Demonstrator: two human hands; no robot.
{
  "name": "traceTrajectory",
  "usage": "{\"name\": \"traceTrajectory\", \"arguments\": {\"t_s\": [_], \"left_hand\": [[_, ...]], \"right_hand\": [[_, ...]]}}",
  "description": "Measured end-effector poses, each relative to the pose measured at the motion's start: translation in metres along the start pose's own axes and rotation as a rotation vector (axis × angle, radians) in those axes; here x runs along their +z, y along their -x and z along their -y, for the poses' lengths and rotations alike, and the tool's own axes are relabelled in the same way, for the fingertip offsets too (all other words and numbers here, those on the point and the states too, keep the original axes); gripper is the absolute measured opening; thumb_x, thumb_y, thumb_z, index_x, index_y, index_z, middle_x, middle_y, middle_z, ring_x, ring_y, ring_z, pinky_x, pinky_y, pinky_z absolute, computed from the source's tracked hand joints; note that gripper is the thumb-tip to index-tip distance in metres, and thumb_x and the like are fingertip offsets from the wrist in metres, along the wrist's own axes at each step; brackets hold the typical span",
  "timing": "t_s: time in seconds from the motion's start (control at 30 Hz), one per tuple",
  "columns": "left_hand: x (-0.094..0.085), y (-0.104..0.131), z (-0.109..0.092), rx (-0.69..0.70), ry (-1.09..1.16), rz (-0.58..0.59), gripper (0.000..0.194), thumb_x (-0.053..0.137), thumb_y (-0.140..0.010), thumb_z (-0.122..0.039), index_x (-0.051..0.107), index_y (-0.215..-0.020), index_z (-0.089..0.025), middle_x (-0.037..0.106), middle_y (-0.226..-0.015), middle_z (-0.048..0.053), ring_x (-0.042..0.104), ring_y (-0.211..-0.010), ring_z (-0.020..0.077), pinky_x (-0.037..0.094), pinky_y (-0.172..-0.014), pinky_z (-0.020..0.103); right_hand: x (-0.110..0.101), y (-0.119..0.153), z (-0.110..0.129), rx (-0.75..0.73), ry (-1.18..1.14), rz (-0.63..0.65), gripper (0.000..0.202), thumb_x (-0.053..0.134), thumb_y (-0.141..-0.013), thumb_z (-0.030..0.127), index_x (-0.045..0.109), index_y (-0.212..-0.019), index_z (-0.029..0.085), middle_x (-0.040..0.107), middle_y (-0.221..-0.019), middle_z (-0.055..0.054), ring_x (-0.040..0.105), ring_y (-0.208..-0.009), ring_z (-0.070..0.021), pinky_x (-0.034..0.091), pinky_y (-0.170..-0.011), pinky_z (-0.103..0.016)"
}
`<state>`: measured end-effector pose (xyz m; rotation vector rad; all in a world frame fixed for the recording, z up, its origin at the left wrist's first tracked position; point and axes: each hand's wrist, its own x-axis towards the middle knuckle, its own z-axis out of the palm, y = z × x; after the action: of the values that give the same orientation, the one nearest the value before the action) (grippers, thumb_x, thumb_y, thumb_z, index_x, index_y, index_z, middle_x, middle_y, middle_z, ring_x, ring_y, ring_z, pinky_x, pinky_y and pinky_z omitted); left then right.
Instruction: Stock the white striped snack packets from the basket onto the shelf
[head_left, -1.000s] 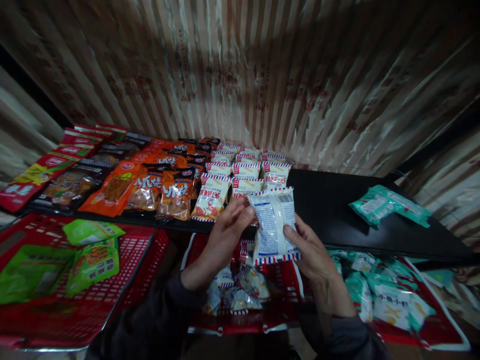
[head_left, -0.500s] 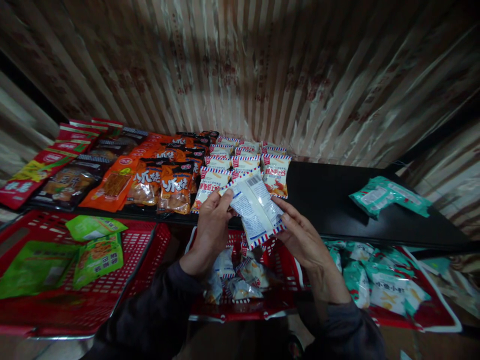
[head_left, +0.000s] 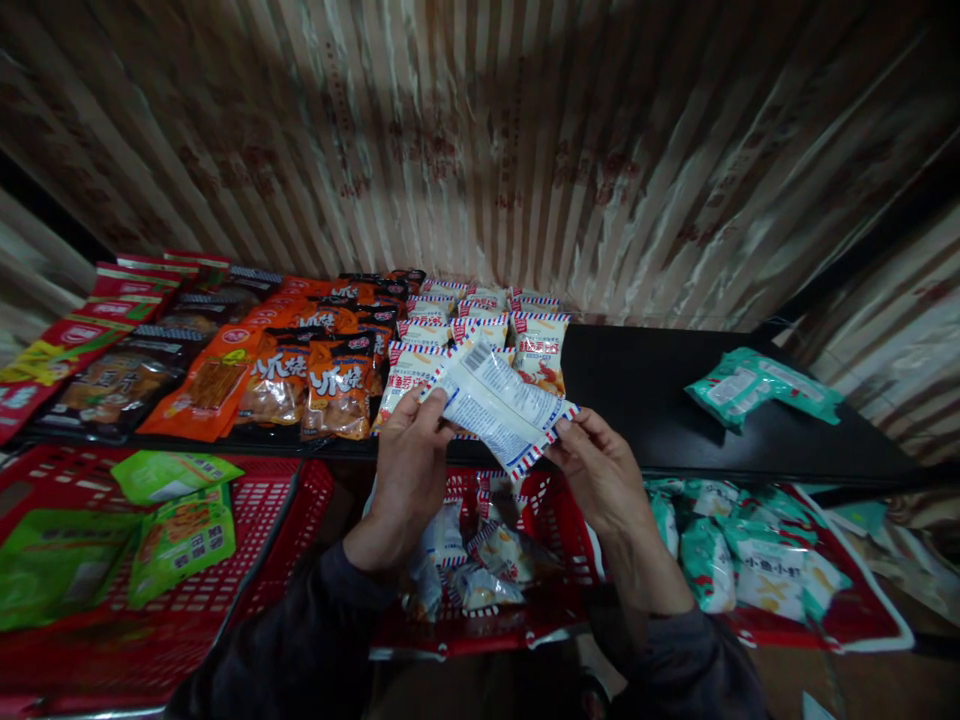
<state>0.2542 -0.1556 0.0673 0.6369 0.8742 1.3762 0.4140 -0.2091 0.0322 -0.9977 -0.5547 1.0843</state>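
Observation:
Between my two hands is a white snack bag with red-and-blue striped ends, its printed back and barcode facing up. My left hand pinches its left edge, thumb on top. The lower right corner is gripped by the fingers of my right hand. Just behind it, rows of matching white snack bags stand on the black shelf, partly covered by the held one. Below my hands, a red basket holds several more striped white bags.
Orange-and-black snack bags, a flat orange packet and red packets line the shelf's left. Teal bags lie at its right. A left red basket has green packets; the right one has teal-and-white bags.
The held bag has turned to lie more slantwise, its barcode end moving left and its other end staying by my right hand. The view has shifted slightly.

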Motion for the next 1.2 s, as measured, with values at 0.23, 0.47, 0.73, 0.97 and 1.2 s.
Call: {"name": "traceTrajectory", "arguments": {"t_s": [0.23, 0.47, 0.73, 0.97, 1.2], "left_hand": [[-0.009, 0.006, 0.005, -0.15, -0.347, 0.393, 0.034, 0.069, -0.072, -0.023, 0.064, -0.105, -0.018, 0.074, -0.101, 0.007, 0.068, -0.093, 0.02, 0.052, -0.085, 0.032], [-0.013, 0.017, 0.007, -0.303, -0.7, 0.83, 0.048, 0.068, -0.081, -0.042, 0.061, -0.123, -0.021, 0.07, -0.113, 0.008, 0.065, -0.101, 0.0241, 0.05, -0.088, 0.039], [-0.01, 0.017, 0.024, -0.369, -0.594, 1.033, 0.041, 0.062, -0.088, -0.037, 0.06, -0.124, -0.017, 0.065, -0.127, 0.012, 0.062, -0.113, 0.0262, 0.045, -0.098, 0.042], [-0.016, 0.023, 0.044, -0.29, -0.691, 1.065, 0.044, 0.06, -0.085, -0.024, 0.057, -0.128, -0.015, 0.065, -0.126, 0.013, 0.061, -0.114, 0.0276, 0.046, -0.098, 0.042], [-0.016, 0.021, 0.048, -0.247, -0.69, 1.003, 0.049, 0.059, -0.082, -0.02, 0.056, -0.13, -0.015, 0.065, -0.127, 0.013, 0.06, -0.117, 0.0285, 0.047, -0.095, 0.042]], "right_hand": [[-0.024, -0.013, 0.013, -0.309, 0.172, -0.254, 0.025, 0.082, -0.068, 0.04, 0.07, -0.081, 0.022, 0.069, -0.073, 0.004, 0.058, -0.063, -0.0102, 0.046, -0.059, -0.021], [-0.047, -0.014, 0.035, -0.416, 0.52, -0.229, 0.023, 0.077, -0.07, 0.041, 0.076, -0.082, 0.021, 0.076, -0.076, -0.002, 0.066, -0.067, -0.0166, 0.052, -0.059, -0.027], [-0.04, -0.006, 0.035, -0.421, 0.765, -0.068, 0.017, 0.071, -0.078, 0.037, 0.077, -0.08, 0.022, 0.076, -0.074, 0.0, 0.067, -0.066, -0.0159, 0.05, -0.058, -0.025], [-0.04, -0.006, 0.032, -0.46, 0.947, -0.052, 0.022, 0.066, -0.084, 0.04, 0.076, -0.078, 0.021, 0.074, -0.072, 0.001, 0.065, -0.063, -0.0141, 0.045, -0.057, -0.025], [-0.038, -0.005, 0.032, -0.516, 0.966, -0.081, 0.022, 0.065, -0.086, 0.041, 0.076, -0.083, 0.022, 0.076, -0.078, 0.0, 0.069, -0.069, -0.0169, 0.048, -0.06, -0.026]]}}
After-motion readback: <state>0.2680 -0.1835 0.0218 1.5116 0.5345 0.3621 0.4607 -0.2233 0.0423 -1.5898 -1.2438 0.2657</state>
